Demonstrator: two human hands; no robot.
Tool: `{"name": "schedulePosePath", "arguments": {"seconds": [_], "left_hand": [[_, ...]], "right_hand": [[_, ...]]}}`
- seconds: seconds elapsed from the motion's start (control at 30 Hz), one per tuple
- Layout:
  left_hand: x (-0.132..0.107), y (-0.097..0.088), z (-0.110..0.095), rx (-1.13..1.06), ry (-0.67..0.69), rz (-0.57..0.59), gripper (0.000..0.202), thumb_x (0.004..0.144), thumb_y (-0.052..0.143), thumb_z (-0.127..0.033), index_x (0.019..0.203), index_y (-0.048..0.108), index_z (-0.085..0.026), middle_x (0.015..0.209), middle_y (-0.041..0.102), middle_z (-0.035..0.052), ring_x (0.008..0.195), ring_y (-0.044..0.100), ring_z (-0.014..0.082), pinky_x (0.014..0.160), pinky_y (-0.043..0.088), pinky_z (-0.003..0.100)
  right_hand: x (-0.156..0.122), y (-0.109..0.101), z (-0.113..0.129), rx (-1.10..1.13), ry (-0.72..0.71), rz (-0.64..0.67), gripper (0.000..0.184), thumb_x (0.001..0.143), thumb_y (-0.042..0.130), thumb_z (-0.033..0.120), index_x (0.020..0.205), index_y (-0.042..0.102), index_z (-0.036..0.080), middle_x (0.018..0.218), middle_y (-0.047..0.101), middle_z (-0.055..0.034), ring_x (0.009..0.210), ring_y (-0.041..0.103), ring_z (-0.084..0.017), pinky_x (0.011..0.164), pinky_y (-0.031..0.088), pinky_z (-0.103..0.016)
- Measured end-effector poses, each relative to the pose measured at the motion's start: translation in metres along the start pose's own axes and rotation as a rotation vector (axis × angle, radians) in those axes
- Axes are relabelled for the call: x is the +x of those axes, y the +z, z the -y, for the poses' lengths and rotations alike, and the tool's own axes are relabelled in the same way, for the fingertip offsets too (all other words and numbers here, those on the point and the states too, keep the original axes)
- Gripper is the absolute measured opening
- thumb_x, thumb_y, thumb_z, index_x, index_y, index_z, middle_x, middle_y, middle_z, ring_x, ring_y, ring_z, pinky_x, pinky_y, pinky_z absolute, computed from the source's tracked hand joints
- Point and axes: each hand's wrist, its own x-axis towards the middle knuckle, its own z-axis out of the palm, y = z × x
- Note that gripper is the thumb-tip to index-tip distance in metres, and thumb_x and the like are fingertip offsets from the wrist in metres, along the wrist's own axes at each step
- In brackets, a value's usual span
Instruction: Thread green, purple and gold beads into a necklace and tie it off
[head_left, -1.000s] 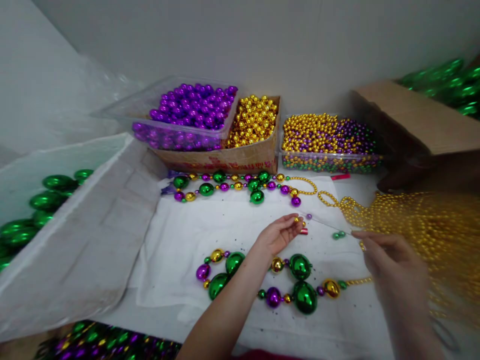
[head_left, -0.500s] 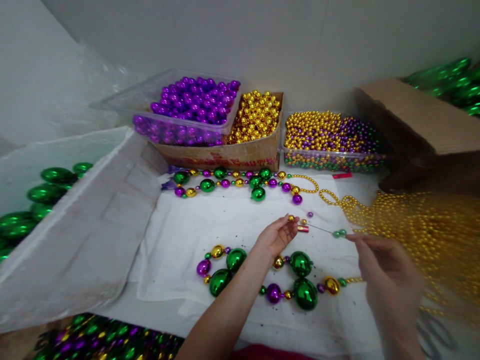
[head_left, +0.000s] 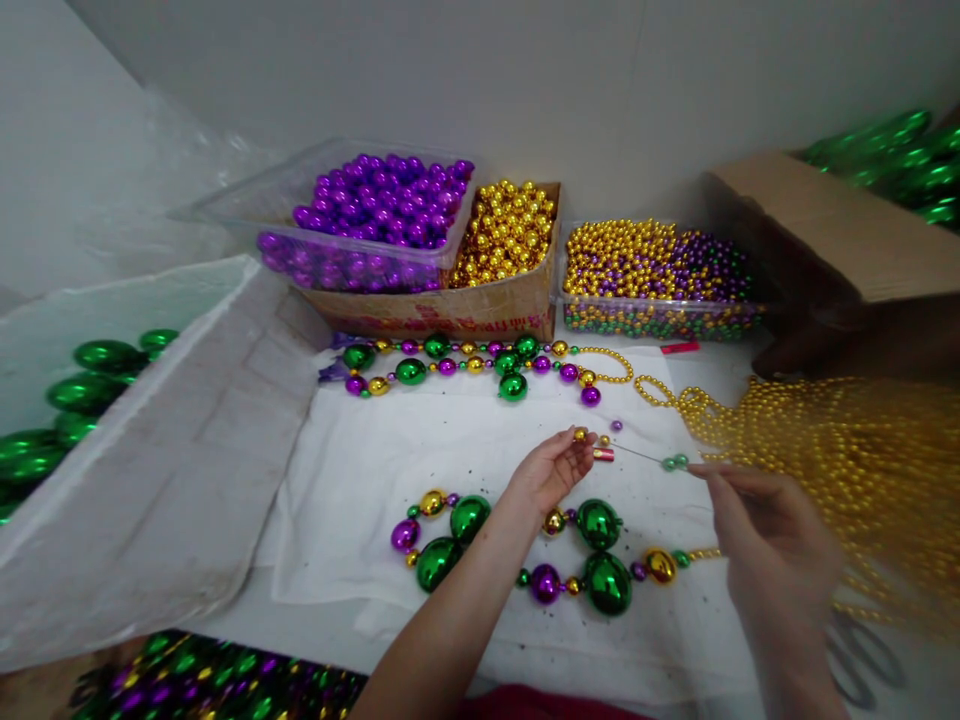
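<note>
My left hand [head_left: 559, 470] pinches a small gold bead [head_left: 580, 434] at its fingertips, above the white cloth. From the right, my right hand [head_left: 772, 530] grips a thin needle-like wire [head_left: 637, 453] between thumb and forefinger; its far tip reaches close to my left fingers. Two small green beads [head_left: 673, 462] appear along the wire near my right fingertips; whether they are threaded, I cannot tell. Beside my left fingertips are another gold bead, a small purple bead [head_left: 616, 426] and a red tube-like piece [head_left: 603, 455]. Under my left forearm lies a necklace of large green, purple and gold beads [head_left: 607, 582].
A second bead necklace [head_left: 411, 371] lies farther back. Behind it stand a clear tub of purple beads [head_left: 360, 240], a cardboard box [head_left: 427, 312] with gold beads and a tub of mixed beads [head_left: 660, 318]. Gold bead strands [head_left: 810, 460] and dark scissor-like loops [head_left: 862, 660] lie right.
The view has shifted very slightly. Both hands keep the same pose, with the bead and the wire still held.
</note>
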Motion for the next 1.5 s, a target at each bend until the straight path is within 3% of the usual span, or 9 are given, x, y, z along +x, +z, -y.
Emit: {"name": "schedulePosePath", "arguments": {"seconds": [0.57, 0.87, 1.1, 1.23, 1.37, 1.43, 1.5], "left_hand": [[0.001, -0.004, 0.000, 0.001, 0.047, 0.026, 0.010, 0.087, 0.049, -0.011, 0.089, 0.058, -0.006, 0.089, 0.063, 0.0096, 0.076, 0.063, 0.0115, 0.067, 0.052, 0.021], [0.002, -0.004, 0.001, 0.003, 0.057, 0.025, 0.009, 0.087, 0.049, -0.011, 0.088, 0.057, -0.007, 0.089, 0.063, 0.0099, 0.076, 0.063, 0.0114, 0.068, 0.052, 0.020], [0.001, -0.005, 0.001, 0.003, 0.052, 0.064, 0.009, 0.086, 0.049, -0.010, 0.089, 0.056, -0.005, 0.088, 0.063, 0.0097, 0.076, 0.063, 0.0120, 0.067, 0.053, 0.020], [0.001, -0.005, 0.008, 0.030, 0.053, 0.137, 0.011, 0.081, 0.056, -0.010, 0.092, 0.053, -0.008, 0.093, 0.063, 0.0096, 0.076, 0.063, 0.0112, 0.070, 0.052, 0.019], [-0.002, -0.002, 0.017, 0.190, 0.082, 0.212, 0.021, 0.077, 0.065, -0.017, 0.091, 0.051, -0.010, 0.099, 0.062, 0.0107, 0.072, 0.062, 0.0104, 0.068, 0.051, 0.021], [-0.004, 0.001, 0.017, 0.325, 0.146, 0.201, 0.024, 0.078, 0.065, -0.026, 0.091, 0.054, -0.009, 0.101, 0.062, 0.0122, 0.072, 0.062, 0.0115, 0.067, 0.050, 0.023], [-0.005, 0.003, 0.012, 0.483, 0.234, 0.161, 0.031, 0.081, 0.061, -0.036, 0.094, 0.058, -0.008, 0.101, 0.062, 0.0137, 0.077, 0.062, 0.0141, 0.066, 0.049, 0.023]], "right_hand": [[0.002, 0.002, 0.000, 0.022, 0.066, -0.027, 0.019, 0.076, 0.068, 0.027, 0.084, 0.059, 0.012, 0.090, 0.065, -0.0102, 0.083, 0.061, -0.017, 0.073, 0.048, -0.027], [0.003, 0.000, 0.000, 0.022, 0.088, -0.026, 0.019, 0.077, 0.068, 0.027, 0.084, 0.058, 0.012, 0.091, 0.064, -0.0100, 0.081, 0.059, -0.015, 0.063, 0.043, -0.022], [0.002, 0.004, -0.011, 0.024, 0.113, -0.018, 0.022, 0.077, 0.067, 0.030, 0.086, 0.060, 0.012, 0.091, 0.064, -0.0097, 0.064, 0.052, -0.010, 0.049, 0.036, -0.020], [-0.002, 0.016, -0.019, 0.015, 0.127, 0.053, 0.022, 0.078, 0.065, 0.033, 0.086, 0.061, 0.012, 0.092, 0.064, -0.0074, 0.051, 0.043, -0.006, 0.041, 0.032, -0.019], [-0.003, 0.034, -0.034, -0.033, 0.200, 0.184, 0.027, 0.078, 0.065, 0.038, 0.085, 0.065, 0.013, 0.077, 0.061, -0.0038, 0.049, 0.042, -0.006, 0.042, 0.033, -0.020], [0.001, 0.038, -0.042, -0.049, 0.261, 0.259, 0.031, 0.077, 0.065, 0.042, 0.086, 0.065, 0.013, 0.067, 0.057, -0.0020, 0.048, 0.041, -0.007, 0.043, 0.034, -0.020], [0.008, 0.038, -0.049, 0.009, 0.366, 0.368, 0.039, 0.077, 0.063, 0.048, 0.094, 0.065, 0.013, 0.069, 0.058, -0.0027, 0.047, 0.042, -0.007, 0.043, 0.035, -0.021]]}}
